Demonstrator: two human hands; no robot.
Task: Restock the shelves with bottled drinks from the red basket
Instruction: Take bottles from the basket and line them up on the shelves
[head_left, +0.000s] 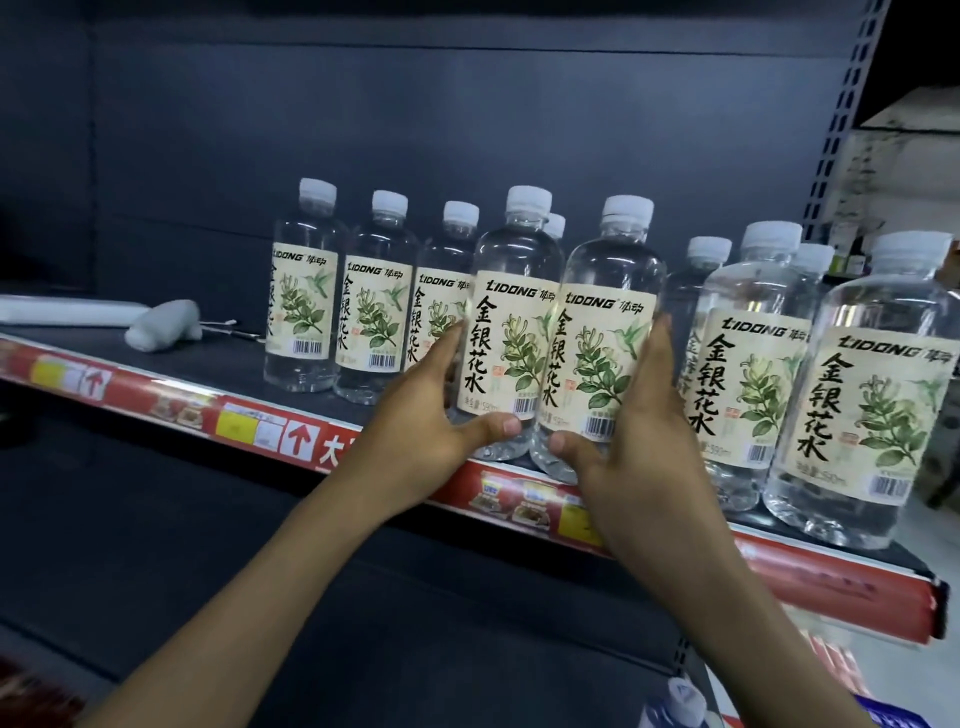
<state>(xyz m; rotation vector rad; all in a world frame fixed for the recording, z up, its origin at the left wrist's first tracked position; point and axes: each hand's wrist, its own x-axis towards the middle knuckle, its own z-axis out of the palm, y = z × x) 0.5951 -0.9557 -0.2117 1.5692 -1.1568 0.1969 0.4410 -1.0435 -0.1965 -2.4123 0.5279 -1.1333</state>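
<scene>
My left hand (426, 410) grips a clear bottle (511, 312) with a white cap and a cream leaf label. Beside it my right hand (639, 431) grips a second, identical bottle (602, 332). Both bottles stand side by side, touching, at the front edge of the dark shelf (218, 358). Three matching bottles (374, 291) stand in a row behind and to the left. Several more bottles (862, 395) stand at the right end of the shelf. A sliver of the red basket (31, 696) shows at the bottom left corner.
A white cloth bundle (163, 325) and a pale flat strip (67, 309) lie on the shelf at the left. A red price rail (291, 436) runs along the shelf front. A perforated upright (836, 119) bounds the shelf on the right. Another bottle cap (680, 701) shows below.
</scene>
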